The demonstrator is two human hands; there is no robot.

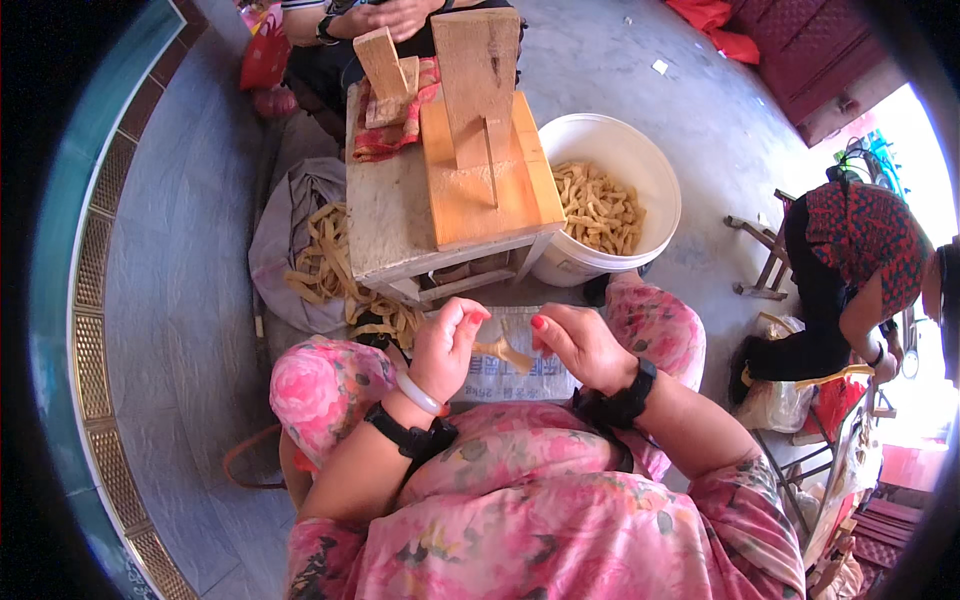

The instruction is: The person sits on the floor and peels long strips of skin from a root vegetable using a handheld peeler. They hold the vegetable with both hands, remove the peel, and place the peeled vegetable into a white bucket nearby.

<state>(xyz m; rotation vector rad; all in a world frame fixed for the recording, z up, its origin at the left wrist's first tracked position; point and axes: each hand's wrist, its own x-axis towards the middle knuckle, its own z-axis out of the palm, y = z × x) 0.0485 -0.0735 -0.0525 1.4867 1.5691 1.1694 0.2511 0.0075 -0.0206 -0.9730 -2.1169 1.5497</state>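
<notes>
A knotted tan strip (508, 355) shows between my two hands, above a printed woven sack (525, 382) spread over my lap. The strip's left end meets the fingertips of my left hand (448, 343); whether they grip it is hidden. My right hand (581, 343) is beside its other end, fingers curled and their inner side turned from view. Ahead stands a low table (386, 232) bearing a wooden block (465, 217) with an upright board (476, 82) and a thin upright metal piece (491, 165). Loose tan strips (326, 251) lie in and around a grey cloth bag (289, 240) at left.
A white bucket (660, 202) holding many knotted pieces (596, 210) stands right of the table. Across the table sits a person (375, 22), beside a smaller wooden stand (382, 71) on a red cloth (382, 142). At right another person (862, 240) bends over near bags and a stool (765, 255).
</notes>
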